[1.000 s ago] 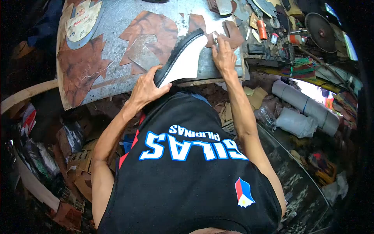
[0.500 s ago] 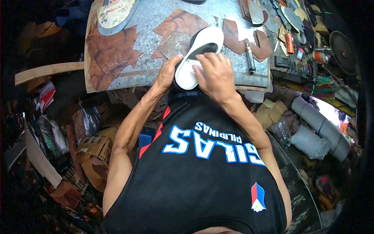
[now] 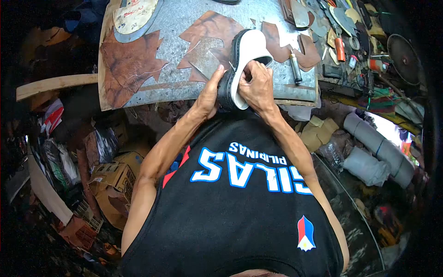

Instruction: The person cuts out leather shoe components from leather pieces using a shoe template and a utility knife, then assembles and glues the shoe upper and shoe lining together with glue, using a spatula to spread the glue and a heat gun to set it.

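A white slip-on clog (image 3: 251, 44) with a thick black sole (image 3: 224, 90) is tilted on its side above the table's near edge, toe pointing away. My left hand (image 3: 208, 94) is closed on the heel end of the sole, with the thumb up along its side. The fingers of my right hand (image 3: 259, 87) are curled into the clog's foot opening; their tips are hidden, and what they pinch does not show. By my left thumb, a thin pale strand (image 3: 230, 64) sticks out at the seam between upper and sole.
Brown leather pieces (image 3: 131, 69) lie on the metal-topped table (image 3: 152, 94). To the right are a tool with a dark handle (image 3: 295, 67), an orange cylinder (image 3: 340, 49) and a fan (image 3: 405, 60). A cardboard box (image 3: 110, 180) sits low on the left, rolled grey sheets (image 3: 378, 147) on the right.
The clog has rolled so its black sole side faces left and up. My right hand has moved from above the opening into it, its fingers now curled. My left hand has shifted along the sole.
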Tool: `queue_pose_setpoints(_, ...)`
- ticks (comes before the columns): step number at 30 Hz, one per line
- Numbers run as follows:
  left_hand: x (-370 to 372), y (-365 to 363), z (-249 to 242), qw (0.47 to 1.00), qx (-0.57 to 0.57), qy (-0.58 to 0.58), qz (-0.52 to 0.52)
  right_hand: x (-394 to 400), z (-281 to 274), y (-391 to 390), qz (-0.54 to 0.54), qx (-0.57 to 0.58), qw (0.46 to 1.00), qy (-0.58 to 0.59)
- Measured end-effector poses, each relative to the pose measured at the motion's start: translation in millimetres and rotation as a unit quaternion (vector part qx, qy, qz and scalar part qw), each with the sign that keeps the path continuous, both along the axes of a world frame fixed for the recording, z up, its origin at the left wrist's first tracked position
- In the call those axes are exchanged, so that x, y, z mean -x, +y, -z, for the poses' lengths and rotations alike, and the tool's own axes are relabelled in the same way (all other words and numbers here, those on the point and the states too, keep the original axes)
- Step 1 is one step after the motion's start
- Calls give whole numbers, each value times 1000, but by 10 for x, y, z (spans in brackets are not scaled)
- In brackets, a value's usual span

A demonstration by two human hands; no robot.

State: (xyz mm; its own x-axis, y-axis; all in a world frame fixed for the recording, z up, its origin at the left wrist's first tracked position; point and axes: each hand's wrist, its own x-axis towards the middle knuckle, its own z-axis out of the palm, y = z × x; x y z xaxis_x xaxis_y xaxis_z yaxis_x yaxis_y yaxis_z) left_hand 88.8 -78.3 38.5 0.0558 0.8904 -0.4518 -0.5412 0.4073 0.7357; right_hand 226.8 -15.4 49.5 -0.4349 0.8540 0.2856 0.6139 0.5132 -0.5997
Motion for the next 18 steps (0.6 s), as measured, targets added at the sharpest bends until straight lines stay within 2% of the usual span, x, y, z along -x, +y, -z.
queue_pose_setpoints(1,-11,-10,-40,987,83,-140,2,-9,10,1,3,1,1000,11)
queue_pose_setpoints(2,-26,-30,4,975,108,-196,7,-17,6,-4,5,-1,1000,11)
queue_pose_setpoints(5,-53,-17,19,971,100,-217,15,-43,-74,-12,-8,3,999,-38)
queue_pose_setpoints(8,-11,25,94,968,105,-225,27,-159,-371,-3,-27,0,987,-161)
queue_pose_setpoints(10,23,49,56,963,124,-237,-1,-322,-564,-44,-16,-33,988,-153)
queue_pose_setpoints(12,146,37,152,950,86,-297,46,-427,-687,-17,-5,-65,987,-144)
queue_pose_setpoints(14,184,60,110,945,78,-311,67,-466,-754,16,42,-97,994,-19)
queue_pose_setpoints(15,194,61,77,939,62,-329,75,-426,-742,11,47,-97,994,-15)
queue_pose_setpoints(17,202,72,43,934,46,-344,90,-248,-708,-1,-30,-97,994,-29)
queue_pose_setpoints(18,206,76,43,938,74,-334,58,-141,-623,3,-30,-90,995,-27)
